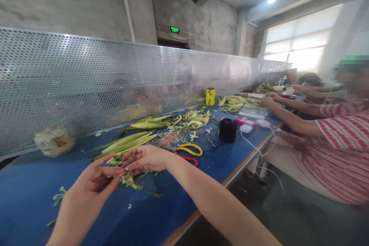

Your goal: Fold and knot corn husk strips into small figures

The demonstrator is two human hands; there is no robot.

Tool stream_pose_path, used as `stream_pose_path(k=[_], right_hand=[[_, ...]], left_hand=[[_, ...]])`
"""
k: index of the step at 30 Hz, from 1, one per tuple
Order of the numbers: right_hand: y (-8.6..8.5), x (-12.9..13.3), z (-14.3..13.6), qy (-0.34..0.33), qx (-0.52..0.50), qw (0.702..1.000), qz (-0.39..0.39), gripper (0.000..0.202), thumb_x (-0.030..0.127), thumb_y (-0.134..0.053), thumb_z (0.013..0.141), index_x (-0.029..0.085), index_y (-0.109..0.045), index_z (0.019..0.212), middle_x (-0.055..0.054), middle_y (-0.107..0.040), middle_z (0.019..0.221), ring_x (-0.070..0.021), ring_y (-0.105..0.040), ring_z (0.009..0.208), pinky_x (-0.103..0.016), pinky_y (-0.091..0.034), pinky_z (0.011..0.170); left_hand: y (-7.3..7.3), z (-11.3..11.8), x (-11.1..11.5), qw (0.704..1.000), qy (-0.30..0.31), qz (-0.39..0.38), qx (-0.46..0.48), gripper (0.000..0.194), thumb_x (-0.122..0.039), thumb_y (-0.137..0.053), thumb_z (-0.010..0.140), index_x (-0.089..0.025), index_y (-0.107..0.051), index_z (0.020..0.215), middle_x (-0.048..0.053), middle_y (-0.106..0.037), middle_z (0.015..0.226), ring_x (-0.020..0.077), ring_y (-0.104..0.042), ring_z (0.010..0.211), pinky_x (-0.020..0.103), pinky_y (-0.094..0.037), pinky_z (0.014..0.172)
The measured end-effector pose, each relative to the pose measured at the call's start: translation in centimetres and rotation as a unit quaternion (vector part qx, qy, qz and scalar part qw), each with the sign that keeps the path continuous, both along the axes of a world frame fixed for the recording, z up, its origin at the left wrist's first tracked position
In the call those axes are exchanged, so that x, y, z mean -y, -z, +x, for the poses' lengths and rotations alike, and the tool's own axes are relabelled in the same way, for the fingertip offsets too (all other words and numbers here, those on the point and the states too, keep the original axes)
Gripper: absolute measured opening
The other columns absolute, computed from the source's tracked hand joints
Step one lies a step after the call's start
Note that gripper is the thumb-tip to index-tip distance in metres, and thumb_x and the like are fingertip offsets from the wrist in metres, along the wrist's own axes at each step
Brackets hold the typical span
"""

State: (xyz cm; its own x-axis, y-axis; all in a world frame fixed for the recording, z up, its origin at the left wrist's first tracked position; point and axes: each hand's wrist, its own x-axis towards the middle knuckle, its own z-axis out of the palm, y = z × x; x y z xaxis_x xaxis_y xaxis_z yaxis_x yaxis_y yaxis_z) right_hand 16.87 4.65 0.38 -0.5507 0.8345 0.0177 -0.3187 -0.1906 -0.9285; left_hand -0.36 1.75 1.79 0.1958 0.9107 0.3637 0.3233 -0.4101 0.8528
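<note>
My left hand (89, 186) and my right hand (150, 159) meet above the blue tabletop, with thumbs and fingertips pinched together. Something tiny and whitish shows between the fingertips, too small to name. Just under and beyond them lies a bunch of pale green plant pieces (131, 181), partly hidden by my hands. Long green husk-like leaves (127, 143) are spread behind my fingers. To the right of my right hand rest scissors (190, 150) with one yellow and one red handle; their blades are partly covered.
A wrapped pale roll (54, 141) stands at left by the perforated metal screen (86, 73). Plant scraps (191, 119), a black cylinder (227, 130) and a yellow can-like roll (210, 96) are farther back. A co-worker in a striped shirt (343, 142) sits at right; white cables (256, 148) hang off the edge.
</note>
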Motion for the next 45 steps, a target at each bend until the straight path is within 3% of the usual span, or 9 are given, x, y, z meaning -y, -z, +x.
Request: stream_pose_path(k=[8, 17, 22, 27, 31, 33, 36, 40, 45], right_hand=[[-0.1, 0.1, -0.2, 0.014, 0.010, 1.000, -0.004, 0.050, 0.016, -0.083, 0.037, 0.015, -0.057, 0.080, 0.002, -0.063, 0.073, -0.0076, -0.060, 0.061, -0.020, -0.045, 0.061], [0.1, 0.7, -0.5, 0.049, 0.029, 0.996, 0.068, 0.043, 0.021, -0.080, 0.046, 0.016, -0.057, 0.082, 0.001, -0.061, 0.078, -0.0097, -0.060, 0.066, -0.024, -0.047, 0.063], [0.4, 1.0, -1.2, 0.159, 0.183, 0.946, 0.217, 0.025, 0.019, -0.074, 0.055, 0.016, -0.059, 0.075, 0.004, -0.055, 0.071, -0.0057, -0.048, 0.054, -0.020, -0.039, 0.053], [0.6, 1.7, -2.2, 0.217, 0.202, 0.918, 0.262, 0.017, 0.025, -0.069, 0.061, 0.016, -0.061, 0.074, 0.002, -0.057, 0.064, -0.0080, -0.048, 0.053, -0.021, -0.037, 0.051], [0.6, 2.5, -3.0, 0.281, 0.200, 0.895, 0.282, 0.009, 0.023, -0.066, 0.063, 0.017, -0.062, 0.069, 0.001, -0.060, 0.063, -0.0100, -0.052, 0.055, -0.022, -0.041, 0.054], [0.6, 2.8, -3.4, 0.300, 0.210, 0.886, 0.286, 0.010, 0.023, -0.066, 0.063, 0.017, -0.063, 0.070, 0.000, -0.062, 0.065, -0.0105, -0.053, 0.055, -0.023, -0.041, 0.054], [0.7, 2.9, -3.8, 0.307, 0.195, 0.894, 0.261, 0.010, 0.024, -0.065, 0.063, 0.016, -0.064, 0.070, -0.001, -0.062, 0.063, -0.0105, -0.051, 0.052, -0.022, -0.039, 0.050], [1.2, 2.6, -4.0, 0.319, 0.171, 0.907, 0.215, 0.009, 0.024, -0.064, 0.062, 0.015, -0.065, 0.065, 0.001, -0.057, 0.053, -0.0092, -0.046, 0.046, -0.022, -0.035, 0.047], [1.1, 2.7, -4.1, 0.348, 0.178, 0.901, 0.187, 0.013, 0.028, -0.064, 0.063, 0.015, -0.067, 0.061, 0.002, -0.053, 0.047, -0.0077, -0.041, 0.042, -0.021, -0.030, 0.043]], left_hand=[[-0.1, 0.3, 0.6, 0.990, -0.036, 0.118, -0.071, 0.040, -0.040, -0.059, 0.058, -0.023, -0.051, 0.093, -0.005, -0.065, 0.060, 0.0159, -0.065, 0.058, 0.025, -0.055, 0.064], [0.5, -0.3, -0.4, 0.992, -0.010, 0.118, -0.032, 0.039, -0.036, -0.059, 0.064, -0.019, -0.051, 0.098, -0.002, -0.064, 0.064, 0.0162, -0.066, 0.064, 0.027, -0.054, 0.068], [0.8, -0.8, -0.8, 0.996, 0.001, 0.086, 0.009, 0.043, -0.031, -0.060, 0.066, -0.015, -0.049, 0.104, -0.002, -0.062, 0.065, 0.0162, -0.065, 0.070, 0.028, -0.053, 0.068], [0.4, -0.7, -0.3, 0.996, 0.022, 0.034, 0.080, 0.047, -0.026, -0.062, 0.065, -0.013, -0.048, 0.108, -0.003, -0.060, 0.064, 0.0111, -0.057, 0.053, 0.022, -0.048, 0.048], [0.1, -0.3, -0.1, 0.991, 0.026, 0.011, 0.134, 0.052, -0.023, -0.065, 0.061, -0.011, -0.048, 0.109, -0.005, -0.057, 0.060, 0.0078, -0.051, 0.044, 0.020, -0.044, 0.042], [0.0, -0.2, 0.0, 0.988, 0.021, 0.010, 0.153, 0.054, -0.023, -0.065, 0.060, -0.011, -0.048, 0.110, -0.005, -0.057, 0.060, 0.0069, -0.049, 0.041, 0.020, -0.044, 0.040], [0.0, -0.1, 0.0, 0.987, 0.010, 0.015, 0.159, 0.057, -0.022, -0.066, 0.059, -0.011, -0.047, 0.112, -0.004, -0.058, 0.062, 0.0072, -0.051, 0.041, 0.021, -0.044, 0.040], [0.3, 0.0, 0.1, 0.991, -0.002, 0.040, 0.126, 0.058, -0.022, -0.063, 0.063, -0.013, -0.046, 0.118, -0.004, -0.057, 0.066, 0.0073, -0.052, 0.043, 0.021, -0.045, 0.040], [1.2, -0.2, 0.1, 0.992, -0.044, 0.094, 0.065, 0.061, -0.026, -0.060, 0.071, -0.023, -0.039, 0.128, -0.003, -0.059, 0.074, 0.0064, -0.053, 0.044, 0.022, -0.050, 0.045]])
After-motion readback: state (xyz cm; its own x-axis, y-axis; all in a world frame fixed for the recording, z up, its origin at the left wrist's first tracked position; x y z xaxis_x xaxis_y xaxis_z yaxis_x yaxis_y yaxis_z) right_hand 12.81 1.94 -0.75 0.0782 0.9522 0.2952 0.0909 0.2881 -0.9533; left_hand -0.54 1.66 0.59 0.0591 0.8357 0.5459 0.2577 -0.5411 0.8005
